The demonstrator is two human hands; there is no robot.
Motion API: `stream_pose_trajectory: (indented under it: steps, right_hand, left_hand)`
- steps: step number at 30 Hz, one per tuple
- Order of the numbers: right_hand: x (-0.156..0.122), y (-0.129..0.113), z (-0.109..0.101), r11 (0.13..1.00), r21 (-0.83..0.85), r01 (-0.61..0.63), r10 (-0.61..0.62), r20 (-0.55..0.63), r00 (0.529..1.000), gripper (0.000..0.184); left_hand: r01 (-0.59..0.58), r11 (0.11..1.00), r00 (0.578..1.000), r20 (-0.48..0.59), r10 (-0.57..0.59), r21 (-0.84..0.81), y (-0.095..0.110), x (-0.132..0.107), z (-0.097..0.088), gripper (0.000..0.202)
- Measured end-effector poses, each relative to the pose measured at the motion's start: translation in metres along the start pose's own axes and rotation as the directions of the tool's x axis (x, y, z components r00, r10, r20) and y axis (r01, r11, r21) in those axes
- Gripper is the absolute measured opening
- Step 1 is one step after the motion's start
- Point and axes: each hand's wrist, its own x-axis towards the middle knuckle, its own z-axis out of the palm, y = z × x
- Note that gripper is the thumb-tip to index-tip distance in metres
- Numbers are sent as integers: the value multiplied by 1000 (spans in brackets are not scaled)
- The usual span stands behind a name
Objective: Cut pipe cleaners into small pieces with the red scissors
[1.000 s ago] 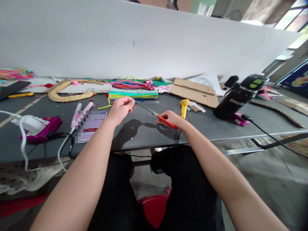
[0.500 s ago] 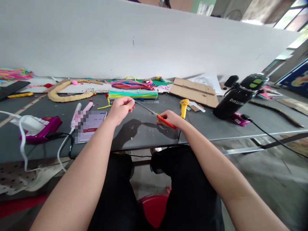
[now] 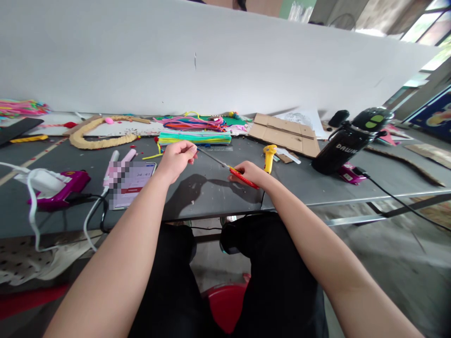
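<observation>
My right hand (image 3: 252, 173) grips red-handled scissors (image 3: 232, 172) above the grey table (image 3: 211, 188), the blades pointing left and up toward my left hand (image 3: 176, 159). The left hand's fingers are pinched together at the blade tips, around something too small to name. Just behind the hands lies a stack of coloured pipe cleaners (image 3: 195, 137).
A phone (image 3: 132, 184) and a purple glue gun (image 3: 61, 188) with cables lie at the left. A yellow tool (image 3: 269, 157), cardboard (image 3: 285, 134) and a black bottle (image 3: 348, 141) sit to the right. A tan fuzzy ring (image 3: 100, 136) lies at the back, before a white board (image 3: 211, 61).
</observation>
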Motion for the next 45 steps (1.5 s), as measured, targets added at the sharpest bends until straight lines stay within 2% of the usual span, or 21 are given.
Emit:
stream_pose_trajectory:
  steps: [11, 24, 32, 45]
  right_hand:
    - [2, 1, 1, 1000, -9, 5, -6, -14, 1000, 47]
    - [3, 12, 4, 998, 57, 2, 0, -34, 999, 47]
    - [3, 11, 4, 998, 63, 1, 0, -23, 1000, 43]
    - [-1, 4, 1, 1000, 10, -1, 1, -6, 1000, 38]
  left_hand:
    - [-4, 1000, 1000, 8, 4, 9, -1, 0, -1, 16]
    - [-26, 1000, 999, 31, 25, 16, 4, -3, -1, 13]
    - [30, 1000, 999, 20, -30, 0, 11, -5, 2, 11]
    - [25, 999, 999, 24, -26, 27, 8, -5, -4, 12]
